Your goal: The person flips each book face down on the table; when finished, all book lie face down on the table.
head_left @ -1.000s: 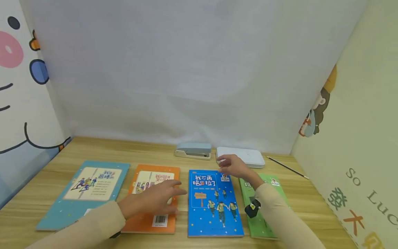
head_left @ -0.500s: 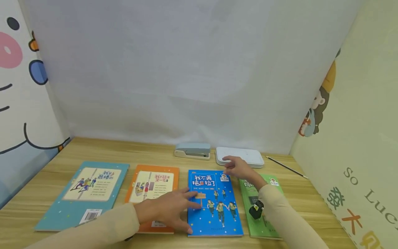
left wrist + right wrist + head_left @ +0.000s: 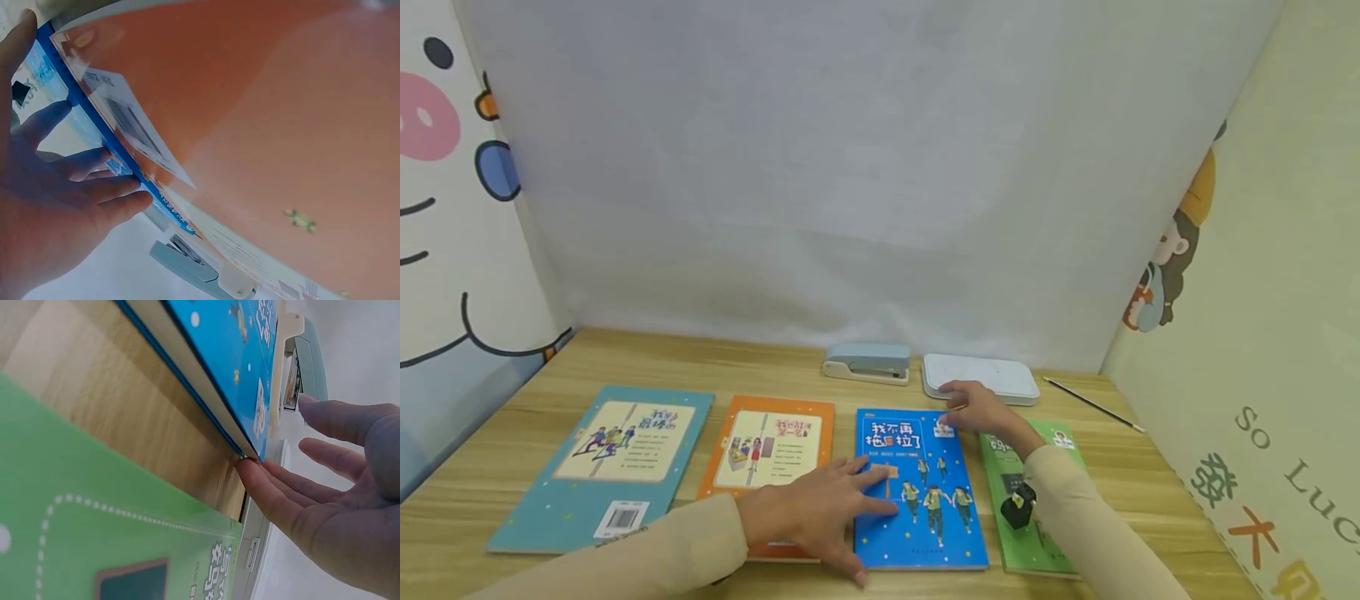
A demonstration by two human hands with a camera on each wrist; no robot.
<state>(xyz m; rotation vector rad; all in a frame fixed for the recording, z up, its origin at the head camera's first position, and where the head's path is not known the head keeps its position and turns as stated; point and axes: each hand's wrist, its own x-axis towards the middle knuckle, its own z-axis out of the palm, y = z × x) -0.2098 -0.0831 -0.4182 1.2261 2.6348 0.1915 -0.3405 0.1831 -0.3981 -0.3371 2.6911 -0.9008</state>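
Observation:
The blue book (image 3: 917,533) lies flat, cover up, between both hands. My left hand (image 3: 812,508) spreads its fingers across the book's left edge, its palm over the lower right of the orange book (image 3: 812,417). In the left wrist view, the fingertips meet the blue spine (image 3: 94,119) and the thumb points away from them. My right hand (image 3: 981,408) is at the blue book's far right corner. The right wrist view has a fingertip touching that corner (image 3: 250,453), with the thumb held apart. Under the right forearm lies a green book (image 3: 1026,550).
A teal book (image 3: 550,508) lies at the left. Behind the books stand a grey-blue stapler (image 3: 868,362) and a white case (image 3: 992,375). A thin pencil (image 3: 1093,404) lies at the right. White cloth (image 3: 850,167) rises behind the wooden table (image 3: 715,354).
My left hand has moved right, from over the orange book onto the blue book's left edge. My right hand has shifted slightly right and nearer, to the blue book's corner.

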